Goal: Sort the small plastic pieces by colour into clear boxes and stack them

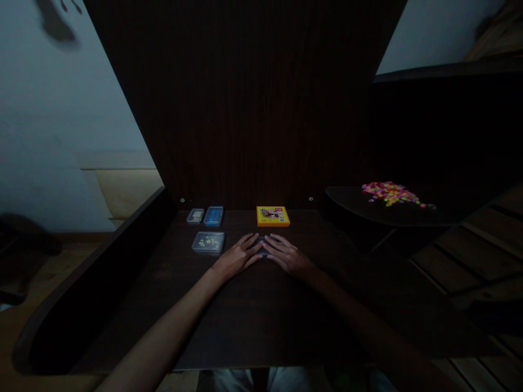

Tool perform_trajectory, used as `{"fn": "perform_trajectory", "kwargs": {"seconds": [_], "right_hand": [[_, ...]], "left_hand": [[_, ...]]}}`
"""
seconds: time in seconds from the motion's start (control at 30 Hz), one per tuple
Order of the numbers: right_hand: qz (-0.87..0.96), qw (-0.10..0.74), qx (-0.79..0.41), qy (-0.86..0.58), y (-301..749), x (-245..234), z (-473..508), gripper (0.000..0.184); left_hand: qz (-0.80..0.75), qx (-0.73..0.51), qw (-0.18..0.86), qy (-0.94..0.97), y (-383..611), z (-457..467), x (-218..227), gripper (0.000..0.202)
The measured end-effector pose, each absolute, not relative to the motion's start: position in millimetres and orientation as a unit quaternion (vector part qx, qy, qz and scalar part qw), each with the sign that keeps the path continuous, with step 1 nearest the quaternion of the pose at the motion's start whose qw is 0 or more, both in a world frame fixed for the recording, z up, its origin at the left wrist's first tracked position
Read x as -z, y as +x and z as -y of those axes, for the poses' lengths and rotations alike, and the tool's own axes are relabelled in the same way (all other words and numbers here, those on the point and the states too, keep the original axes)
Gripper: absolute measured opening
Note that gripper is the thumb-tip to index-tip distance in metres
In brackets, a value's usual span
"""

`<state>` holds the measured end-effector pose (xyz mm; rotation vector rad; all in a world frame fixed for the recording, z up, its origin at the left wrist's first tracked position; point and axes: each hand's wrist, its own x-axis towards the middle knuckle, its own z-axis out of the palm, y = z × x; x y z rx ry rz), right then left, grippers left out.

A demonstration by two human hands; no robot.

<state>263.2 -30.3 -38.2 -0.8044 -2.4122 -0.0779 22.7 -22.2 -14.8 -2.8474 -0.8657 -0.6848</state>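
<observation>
My left hand [240,255] and my right hand [288,255] meet near the middle of the dark wooden desk. Between their fingertips lies a small dark flat thing [262,248], mostly covered, whose kind I cannot make out. Fingers of both hands are stretched out and spread over its sides, touching it. Left of my left hand rests a clear plastic case [208,243] with small pale pieces inside. Just beyond the hands sits a yellow box [273,216] with a printed picture on top.
Farther back on the left are a clear case with blue contents [213,216] and a smaller clear case [195,216]. Several pink and yellow small pieces [390,193] are heaped on a dark side shelf [355,204]. A raised side panel [102,272] borders the desk's left.
</observation>
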Motion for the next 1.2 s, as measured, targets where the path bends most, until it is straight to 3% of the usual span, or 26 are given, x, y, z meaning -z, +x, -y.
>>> {"fn": "perform_trajectory", "kwargs": {"seconds": [0.57, 1.2], "right_hand": [[0.917, 0.258, 0.069, -0.296, 261.6, 36.3, 31.7, 0.043], [0.908, 0.260, 0.051, -0.324, 259.3, 34.1, 33.6, 0.046]], "left_hand": [[0.282, 0.224, 0.102, -0.927, 22.7, 20.2, 24.5, 0.039], [0.296, 0.234, 0.021, -0.926, 22.4, 21.9, 22.3, 0.044]]}}
